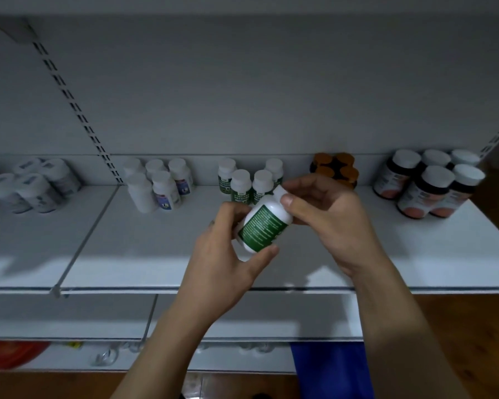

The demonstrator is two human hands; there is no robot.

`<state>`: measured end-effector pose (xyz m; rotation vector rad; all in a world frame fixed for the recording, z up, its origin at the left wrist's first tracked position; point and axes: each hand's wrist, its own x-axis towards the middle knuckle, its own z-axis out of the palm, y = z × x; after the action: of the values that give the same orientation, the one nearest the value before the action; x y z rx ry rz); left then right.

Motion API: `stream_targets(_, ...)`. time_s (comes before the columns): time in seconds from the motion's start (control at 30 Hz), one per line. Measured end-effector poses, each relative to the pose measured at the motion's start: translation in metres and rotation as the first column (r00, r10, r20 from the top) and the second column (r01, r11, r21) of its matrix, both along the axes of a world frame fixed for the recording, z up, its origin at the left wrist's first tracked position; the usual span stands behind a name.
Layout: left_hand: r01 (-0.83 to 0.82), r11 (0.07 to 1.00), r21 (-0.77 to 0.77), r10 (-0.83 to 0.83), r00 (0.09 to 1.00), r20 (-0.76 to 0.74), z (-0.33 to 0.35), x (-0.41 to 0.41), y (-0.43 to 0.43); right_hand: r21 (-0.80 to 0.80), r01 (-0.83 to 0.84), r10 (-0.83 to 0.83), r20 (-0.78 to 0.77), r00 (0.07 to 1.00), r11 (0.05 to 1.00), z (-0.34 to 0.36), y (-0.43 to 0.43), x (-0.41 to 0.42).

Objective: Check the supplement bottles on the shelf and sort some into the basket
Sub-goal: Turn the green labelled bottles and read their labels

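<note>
Our left hand and right hand both held one white bottle with a green label. The left curled round its base and the right pinched it near the cap. We kept it tilted above the near middle of the shelf, label facing up, probably so we could read the print. Matching green bottles stood just behind it at the far edge, grouped by kind like the dark bottles to the right. We could make out no basket.

White bottle, green label; orange-capped bottles; white shelf.
</note>
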<state>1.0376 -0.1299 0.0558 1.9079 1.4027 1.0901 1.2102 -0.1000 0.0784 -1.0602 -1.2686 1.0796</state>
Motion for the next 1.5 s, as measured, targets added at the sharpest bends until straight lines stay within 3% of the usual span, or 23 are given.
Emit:
stream_targets(0.2, -0.039, 0.998, 0.052, 0.039, 0.999, 0.008, 0.000, 0.000, 0.001, -0.010, -0.085, 0.085, -0.015, 0.996, 0.996, 0.005, 0.003, -0.002)
stream_targets(0.47, -0.057, 0.997, 0.054, 0.059, 0.997, -0.054, -0.009, 0.000, -0.002, -0.084, -0.076, 0.072, -0.047, 0.996, 0.994, 0.004, 0.007, -0.008)
stream_targets(0.7, -0.041, 0.995, 0.089, 0.046, 0.997, -0.060, -0.007, 0.004, 0.004, -0.045, -0.035, 0.032, -0.055, 0.998, 0.998, 0.010, 0.008, -0.008)
stream_targets(1.2, 0.000, 0.998, 0.063, -0.004, 0.998, 0.065, -0.009, -0.011, 0.011, 0.004, -0.221, 0.221, 0.032, 0.975, 0.975, 0.010, 0.008, 0.000)
stream_targets(1.5, -0.017, 0.996, 0.087, 0.013, 0.999, 0.044, -0.005, -0.020, 0.011, 0.030, -0.309, 0.307, 0.051, 0.950, 0.951, 0.014, 0.011, -0.003)
